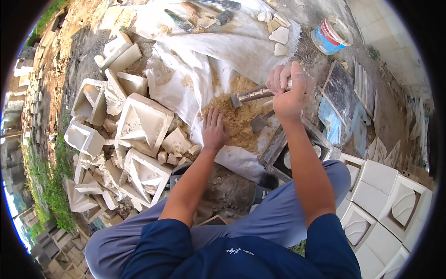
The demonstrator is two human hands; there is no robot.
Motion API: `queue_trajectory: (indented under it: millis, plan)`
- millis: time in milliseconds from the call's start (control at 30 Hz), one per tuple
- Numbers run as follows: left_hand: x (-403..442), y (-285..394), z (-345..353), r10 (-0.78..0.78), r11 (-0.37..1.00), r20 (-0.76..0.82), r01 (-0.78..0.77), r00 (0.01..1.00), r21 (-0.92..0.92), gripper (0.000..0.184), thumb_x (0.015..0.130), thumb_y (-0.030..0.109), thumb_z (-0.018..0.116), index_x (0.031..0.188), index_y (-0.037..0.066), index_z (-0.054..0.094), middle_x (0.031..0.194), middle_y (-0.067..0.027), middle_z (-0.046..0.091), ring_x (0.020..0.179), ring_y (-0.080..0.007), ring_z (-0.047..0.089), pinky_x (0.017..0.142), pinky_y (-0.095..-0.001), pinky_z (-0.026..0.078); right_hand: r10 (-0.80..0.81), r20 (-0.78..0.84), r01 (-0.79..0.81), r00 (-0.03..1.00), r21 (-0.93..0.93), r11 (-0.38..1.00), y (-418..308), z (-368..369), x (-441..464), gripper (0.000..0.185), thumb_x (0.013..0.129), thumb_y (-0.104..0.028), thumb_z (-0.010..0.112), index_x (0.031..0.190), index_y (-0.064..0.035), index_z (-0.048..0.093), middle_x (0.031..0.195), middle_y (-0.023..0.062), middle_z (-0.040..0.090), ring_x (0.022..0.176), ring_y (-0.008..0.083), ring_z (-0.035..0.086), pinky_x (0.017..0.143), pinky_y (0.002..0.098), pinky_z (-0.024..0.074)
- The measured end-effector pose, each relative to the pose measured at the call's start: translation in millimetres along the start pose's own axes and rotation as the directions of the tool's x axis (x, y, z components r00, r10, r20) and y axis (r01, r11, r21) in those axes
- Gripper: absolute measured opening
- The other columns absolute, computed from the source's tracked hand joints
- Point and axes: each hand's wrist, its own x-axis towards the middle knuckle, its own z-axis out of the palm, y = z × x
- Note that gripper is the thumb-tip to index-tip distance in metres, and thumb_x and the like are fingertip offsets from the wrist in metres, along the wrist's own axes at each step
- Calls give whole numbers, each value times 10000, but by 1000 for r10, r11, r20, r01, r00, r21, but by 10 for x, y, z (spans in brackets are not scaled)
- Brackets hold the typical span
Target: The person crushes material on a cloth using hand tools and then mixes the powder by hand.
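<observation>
My right hand (287, 88) is wrapped round the handle of a hammer (253, 95), whose metal head points left over a heap of yellowish sand (241, 123). Fingers spread, my left hand (215, 130) rests on the left side of the same heap and holds nothing visible. Between the hands, a flat metal trowel blade (261, 122) lies on the sand. White sacking (195, 69) is spread beneath and behind the heap. Right of the sand stands a square mould frame (278, 160) with round pieces inside.
Broken cream-coloured blocks (144, 123) are piled at the left. Finished square blocks (378, 176) stand in rows at the lower right. A paint bucket (331, 36) stands at the upper right, near dark boards (343, 90). Stones (278, 35) and tools (225, 17) lie on the far sacking.
</observation>
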Motion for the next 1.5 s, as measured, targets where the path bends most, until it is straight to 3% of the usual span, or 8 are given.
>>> queue_trajectory:
  millis: [167,333,633,933,1000,1133,1267,1500]
  plan:
    - [166,-186,9,37,997,14,-36,999,-63,642,926,236,627,1474,-25,416,1544,-217,409,1464,-381,349,1218,-514,252,31,8,-31,999,-55,998,-145,44,33,429,1025,-307,399,654,-92,382,525,-2,323,464,100,246,472,287,234]
    - [69,-246,53,-157,927,62,169,986,-335,705,952,203,539,1539,-71,261,1565,-294,330,1471,-417,318,1225,-480,253,3,182,-14,983,55,998,-285,114,-27,442,1022,-261,437,632,-56,397,538,16,370,481,104,303,472,279,242]
    - [55,-297,65,-85,953,9,84,996,-290,841,751,40,473,1548,-75,230,1570,-303,313,1479,-420,299,1250,-486,208,16,234,-31,972,59,998,-365,292,-68,447,1011,-281,471,631,-54,408,527,17,364,475,100,291,475,283,237]
    - [86,-274,26,-101,957,-1,97,995,-274,804,767,46,438,1539,-83,254,1565,-304,327,1480,-415,300,1240,-450,236,0,170,-8,986,42,999,-127,110,-15,438,1030,-301,441,668,-56,421,551,20,372,484,120,317,487,306,273]
    - [71,-299,49,-102,954,-5,96,995,-285,809,762,45,441,1539,-85,254,1564,-303,328,1481,-418,296,1241,-449,233,-6,331,-13,944,54,998,-343,122,7,449,1048,-389,389,714,-94,435,559,9,381,487,118,296,509,314,273]
    - [70,-289,49,-100,953,-9,93,995,-289,820,752,39,448,1538,-87,252,1564,-299,332,1484,-419,290,1241,-447,233,-80,315,48,946,107,993,-87,75,-35,440,1051,-386,397,721,-98,439,555,5,376,490,117,286,513,315,279]
    - [76,-258,50,-109,958,15,109,994,-267,822,747,27,452,1537,-87,257,1563,-301,332,1483,-415,295,1236,-451,244,39,171,-41,984,12,999,88,70,3,453,1050,-381,401,701,-93,425,540,8,345,489,123,290,511,319,280]
    - [47,-304,73,-104,945,-20,92,994,-313,824,739,14,455,1534,-88,266,1566,-293,333,1488,-407,288,1240,-447,237,-62,287,57,956,28,998,-178,261,13,455,1049,-331,404,672,-76,423,544,12,369,481,112,294,488,301,262]
